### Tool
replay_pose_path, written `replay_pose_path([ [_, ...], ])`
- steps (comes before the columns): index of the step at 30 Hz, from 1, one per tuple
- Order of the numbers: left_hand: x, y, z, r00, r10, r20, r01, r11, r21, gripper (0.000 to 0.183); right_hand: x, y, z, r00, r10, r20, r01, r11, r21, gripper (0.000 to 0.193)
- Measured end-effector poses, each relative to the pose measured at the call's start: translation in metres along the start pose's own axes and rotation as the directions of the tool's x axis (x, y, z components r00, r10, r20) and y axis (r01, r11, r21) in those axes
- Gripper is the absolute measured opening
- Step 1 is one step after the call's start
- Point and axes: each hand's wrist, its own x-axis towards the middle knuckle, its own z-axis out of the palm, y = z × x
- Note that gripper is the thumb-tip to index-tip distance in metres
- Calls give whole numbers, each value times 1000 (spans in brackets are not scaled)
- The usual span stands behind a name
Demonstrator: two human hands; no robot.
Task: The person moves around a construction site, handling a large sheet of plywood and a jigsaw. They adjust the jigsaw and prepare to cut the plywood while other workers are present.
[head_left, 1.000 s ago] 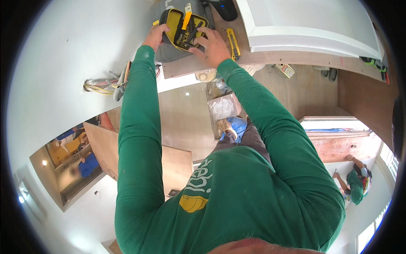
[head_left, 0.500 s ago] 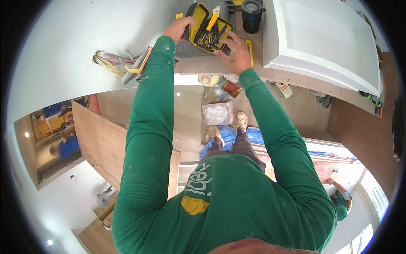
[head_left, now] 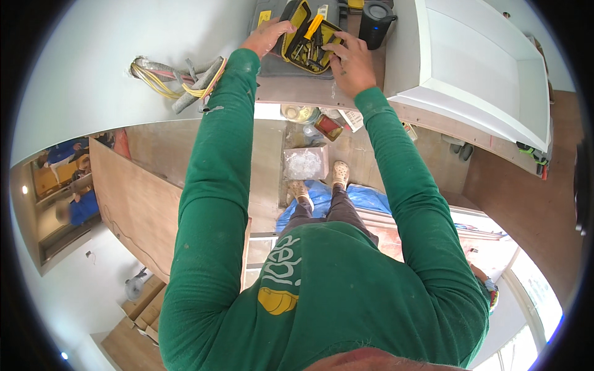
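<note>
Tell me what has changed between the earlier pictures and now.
The right hand has shifted right, from over the tools to the right edge of the open case; whether it let go of anything is unclear. The yellow cutter is now out of sight. The left hand stays on the lid, the yellow-handled tool inside.

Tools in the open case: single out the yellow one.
The yellow-handled tool in the open case; the other tools beside it look dark or metallic.

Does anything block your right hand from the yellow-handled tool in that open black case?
Nothing visible: the right hand is at the right edge of the open, yellow-lined black case, where the yellow-handled tool shows its handle uncovered.
</note>
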Motion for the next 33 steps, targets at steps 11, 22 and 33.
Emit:
replay_pose_path([
  [11,9,-7,-1,991,117,59,-124,983,137,64,49,-9,13,986,-167,-29,157,964,-217,34],
  [22,7,-5,1,990,139,30,-141,988,59,62,36,6,-3,989,-79,-123,71,995,-66,22],
  [33,13,-3,8,790,551,-270,-286,720,632,51,29,-3,-2,925,369,-96,-366,930,42,25],
])
